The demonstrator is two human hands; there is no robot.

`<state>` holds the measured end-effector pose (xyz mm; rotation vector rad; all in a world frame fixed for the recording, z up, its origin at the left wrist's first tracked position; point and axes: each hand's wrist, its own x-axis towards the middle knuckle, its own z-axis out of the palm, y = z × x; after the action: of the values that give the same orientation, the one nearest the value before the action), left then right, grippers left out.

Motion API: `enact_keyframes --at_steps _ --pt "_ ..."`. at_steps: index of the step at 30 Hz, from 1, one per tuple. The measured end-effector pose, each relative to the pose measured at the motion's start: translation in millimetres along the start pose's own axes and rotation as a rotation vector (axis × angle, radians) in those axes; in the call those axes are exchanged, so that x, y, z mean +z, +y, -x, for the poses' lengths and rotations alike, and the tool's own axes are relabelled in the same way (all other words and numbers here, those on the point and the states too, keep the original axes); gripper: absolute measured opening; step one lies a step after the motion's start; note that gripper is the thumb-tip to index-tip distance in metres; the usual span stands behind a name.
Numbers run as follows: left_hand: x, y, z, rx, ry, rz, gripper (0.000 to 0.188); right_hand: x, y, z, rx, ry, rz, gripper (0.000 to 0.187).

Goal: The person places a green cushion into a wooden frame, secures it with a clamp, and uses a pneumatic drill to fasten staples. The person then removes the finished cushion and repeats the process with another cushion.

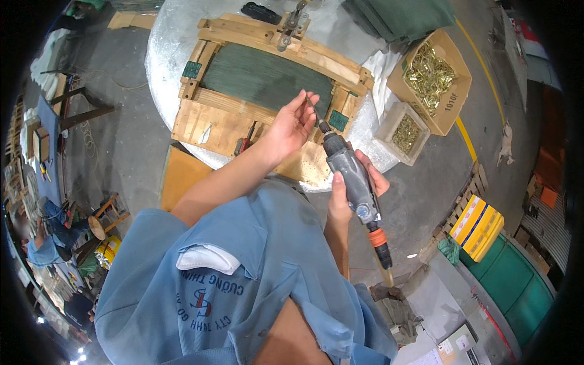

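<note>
My right hand is wrapped round a grey air screwdriver with an orange collar and a hose at its rear end. The tool tilts up to the left, its thin bit pointing at my left hand. The left fingers are pinched together at the bit's tip; what they hold there is too small to make out. Beneath both hands lies a wooden frame jig with a dark green panel inside it. A toggle clamp is fixed on the jig's far side.
A screwdriver with a red and black handle lies on the jig's near board. To the right stand a cardboard box of brass-coloured hardware and a pale tub of small screws. Green sheets are stacked at the far right.
</note>
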<state>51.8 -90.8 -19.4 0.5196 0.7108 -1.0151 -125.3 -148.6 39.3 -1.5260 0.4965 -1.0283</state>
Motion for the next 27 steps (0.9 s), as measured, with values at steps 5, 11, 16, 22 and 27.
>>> enact_keyframes --at_steps 5,11,16,22,27 --pt "-1.7 6.6 -16.3 0.007 -0.091 -0.171 0.024 12.8 -7.0 -13.0 -0.031 -0.037 0.018 0.066" --pt "-43.3 54.0 -47.7 0.321 0.019 -0.96 0.03 4.4 18.4 -60.2 0.108 0.039 0.207 0.064" --pt "-41.7 70.7 -52.2 0.276 0.027 -1.196 0.037 -1.7 46.6 -92.1 0.195 0.017 0.228 0.062" --pt "-48.5 73.0 -57.0 0.24 0.014 -1.097 0.038 -2.6 52.6 -111.8 0.252 -0.051 0.294 0.06" --pt "-51.5 75.1 -58.4 0.218 0.008 -1.045 0.039 -1.0 48.9 -121.8 0.271 -0.101 0.32 0.06"
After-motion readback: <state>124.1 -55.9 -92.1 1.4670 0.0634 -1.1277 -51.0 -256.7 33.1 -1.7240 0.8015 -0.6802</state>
